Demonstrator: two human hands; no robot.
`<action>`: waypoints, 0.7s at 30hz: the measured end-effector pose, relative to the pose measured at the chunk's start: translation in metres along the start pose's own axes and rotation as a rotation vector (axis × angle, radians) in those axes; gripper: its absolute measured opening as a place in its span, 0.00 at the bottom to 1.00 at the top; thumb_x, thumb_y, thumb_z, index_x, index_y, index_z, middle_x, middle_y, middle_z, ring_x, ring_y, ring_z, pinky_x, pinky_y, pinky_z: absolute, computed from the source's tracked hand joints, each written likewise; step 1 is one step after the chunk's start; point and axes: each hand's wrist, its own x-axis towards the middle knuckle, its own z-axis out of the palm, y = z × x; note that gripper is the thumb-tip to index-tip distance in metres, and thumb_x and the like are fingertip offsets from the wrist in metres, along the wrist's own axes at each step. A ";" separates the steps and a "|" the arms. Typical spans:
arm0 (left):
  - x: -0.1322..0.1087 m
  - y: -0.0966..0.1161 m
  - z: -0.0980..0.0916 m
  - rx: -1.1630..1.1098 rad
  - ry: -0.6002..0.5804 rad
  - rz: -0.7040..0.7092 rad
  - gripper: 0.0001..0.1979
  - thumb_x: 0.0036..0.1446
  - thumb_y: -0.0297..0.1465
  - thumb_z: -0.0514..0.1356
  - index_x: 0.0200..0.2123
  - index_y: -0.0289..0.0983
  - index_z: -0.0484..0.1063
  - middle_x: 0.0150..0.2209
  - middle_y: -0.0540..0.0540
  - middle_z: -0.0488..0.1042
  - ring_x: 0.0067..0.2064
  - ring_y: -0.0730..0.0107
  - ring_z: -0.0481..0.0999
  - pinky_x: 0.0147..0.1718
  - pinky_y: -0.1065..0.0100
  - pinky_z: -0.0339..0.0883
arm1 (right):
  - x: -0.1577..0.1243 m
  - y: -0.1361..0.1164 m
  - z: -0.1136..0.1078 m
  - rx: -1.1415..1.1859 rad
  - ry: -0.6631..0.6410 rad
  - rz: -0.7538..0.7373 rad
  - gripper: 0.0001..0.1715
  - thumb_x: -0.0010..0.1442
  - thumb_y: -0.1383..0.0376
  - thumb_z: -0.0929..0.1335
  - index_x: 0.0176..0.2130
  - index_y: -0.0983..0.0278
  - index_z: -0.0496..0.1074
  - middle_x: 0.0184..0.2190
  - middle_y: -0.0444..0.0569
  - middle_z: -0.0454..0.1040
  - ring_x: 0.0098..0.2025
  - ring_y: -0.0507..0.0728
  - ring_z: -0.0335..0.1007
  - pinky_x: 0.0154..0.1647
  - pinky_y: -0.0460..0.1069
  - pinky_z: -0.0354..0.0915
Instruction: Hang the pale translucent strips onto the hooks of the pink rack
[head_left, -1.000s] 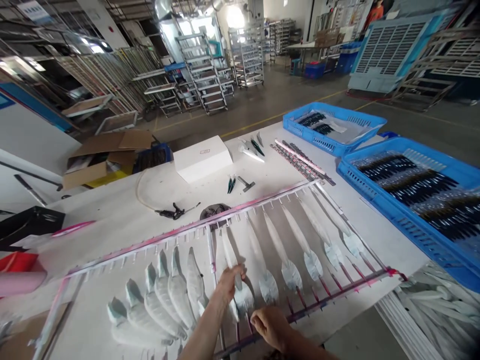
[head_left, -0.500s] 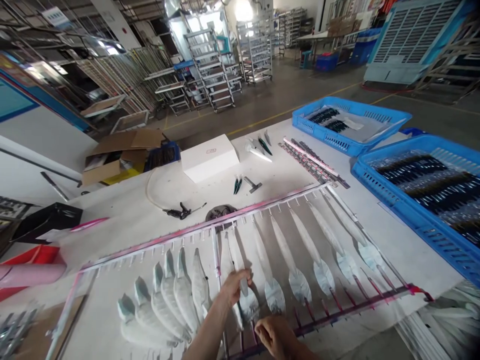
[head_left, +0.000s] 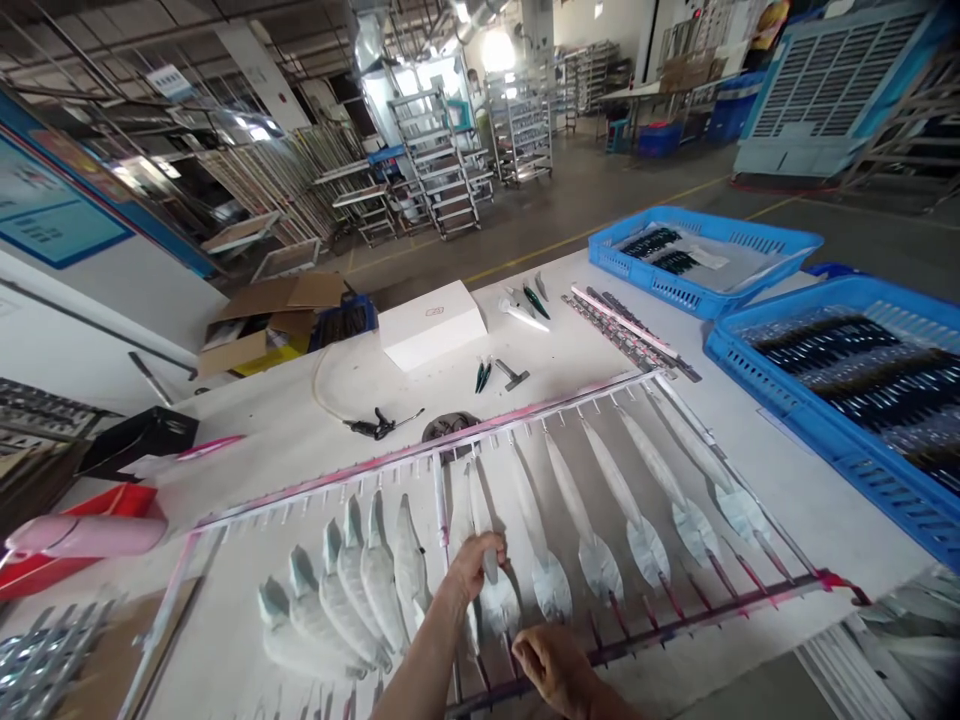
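Note:
My left hand (head_left: 478, 566) is closed around the narrow middle of a white fish-shaped lure (head_left: 501, 605), whose upper end reaches toward the hooks on the rack's pink-stained top bar (head_left: 525, 413). Below it, by the lure's wide end and the bottom bar, my right hand (head_left: 553, 668) is curled closed; whatever its fingers grip is hidden. Several similar lures, one of them a white lure (head_left: 598, 570), hang in a row to the right between top hooks and dark red pegs. Left of my left arm, more white lures (head_left: 382, 580) lie overlapping inside the frame.
Blue trays (head_left: 780, 395) of dark lures stand at the right. Farther back are a white box (head_left: 433, 325), a small T-shaped tool (head_left: 512, 375), metal strips (head_left: 630, 335) and a black air gun (head_left: 379, 425). A pink bottle (head_left: 94, 537) lies on a red bin at left.
The camera view has shifted slightly, so the table's left side appears farther right. Both hands stay in nearly the same places, the left still holding the same lure.

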 end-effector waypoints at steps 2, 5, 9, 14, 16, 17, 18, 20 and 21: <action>0.001 -0.003 0.001 -0.006 0.006 0.024 0.04 0.34 0.28 0.61 0.16 0.34 0.69 0.16 0.49 0.66 0.21 0.72 0.64 0.26 0.67 0.62 | 0.000 0.001 0.002 -0.027 0.008 -0.004 0.18 0.65 0.60 0.56 0.25 0.62 0.59 0.23 0.49 0.74 0.26 0.55 0.67 0.28 0.50 0.48; 0.003 -0.006 0.002 -0.033 0.010 0.061 0.04 0.33 0.28 0.61 0.17 0.35 0.68 0.16 0.50 0.65 0.21 0.73 0.63 0.25 0.68 0.62 | 0.001 -0.003 -0.001 -0.069 -0.014 0.002 0.18 0.65 0.62 0.57 0.24 0.62 0.60 0.24 0.48 0.75 0.26 0.55 0.69 0.27 0.50 0.48; 0.006 -0.010 0.003 -0.055 0.034 0.064 0.04 0.34 0.28 0.60 0.18 0.36 0.67 0.15 0.51 0.65 0.20 0.73 0.62 0.24 0.68 0.60 | 0.002 -0.012 -0.011 -0.111 -0.044 0.034 0.19 0.66 0.64 0.58 0.24 0.62 0.62 0.24 0.48 0.76 0.27 0.55 0.70 0.27 0.50 0.49; 0.007 -0.013 0.006 -0.084 0.037 0.065 0.04 0.33 0.28 0.60 0.18 0.35 0.67 0.15 0.51 0.64 0.19 0.73 0.62 0.22 0.68 0.59 | 0.001 -0.013 -0.012 -0.145 -0.045 0.053 0.20 0.67 0.64 0.59 0.25 0.62 0.66 0.24 0.47 0.76 0.26 0.53 0.68 0.27 0.49 0.48; 0.006 -0.014 0.007 -0.097 0.034 0.072 0.04 0.33 0.28 0.60 0.19 0.35 0.68 0.15 0.51 0.64 0.19 0.73 0.62 0.22 0.68 0.59 | 0.001 -0.011 -0.009 -0.125 -0.021 0.049 0.20 0.67 0.64 0.59 0.25 0.62 0.67 0.24 0.47 0.75 0.26 0.53 0.67 0.27 0.49 0.49; 0.005 -0.014 0.007 -0.102 0.031 0.077 0.04 0.33 0.27 0.60 0.18 0.35 0.68 0.15 0.51 0.64 0.19 0.73 0.62 0.22 0.68 0.59 | 0.001 -0.009 -0.008 -0.110 -0.020 0.047 0.20 0.67 0.64 0.59 0.24 0.62 0.67 0.23 0.46 0.74 0.25 0.53 0.66 0.27 0.49 0.49; 0.004 -0.014 0.007 -0.106 0.026 0.083 0.03 0.33 0.27 0.60 0.18 0.35 0.68 0.15 0.51 0.64 0.19 0.73 0.62 0.23 0.68 0.60 | 0.002 -0.009 -0.008 -0.095 -0.025 0.046 0.20 0.67 0.64 0.59 0.24 0.62 0.67 0.22 0.46 0.73 0.24 0.52 0.65 0.26 0.49 0.48; 0.002 -0.014 0.006 -0.117 0.022 0.097 0.03 0.33 0.28 0.60 0.16 0.35 0.66 0.15 0.50 0.64 0.20 0.73 0.63 0.24 0.68 0.61 | 0.002 -0.008 -0.008 -0.070 -0.039 0.042 0.21 0.66 0.63 0.59 0.23 0.63 0.66 0.20 0.45 0.71 0.22 0.51 0.62 0.25 0.49 0.47; 0.002 -0.014 0.005 -0.122 0.023 0.100 0.04 0.33 0.28 0.60 0.16 0.35 0.66 0.15 0.50 0.64 0.20 0.73 0.63 0.25 0.68 0.61 | 0.002 -0.007 -0.008 -0.063 -0.043 0.039 0.21 0.66 0.63 0.59 0.24 0.63 0.66 0.20 0.45 0.71 0.22 0.51 0.62 0.25 0.48 0.47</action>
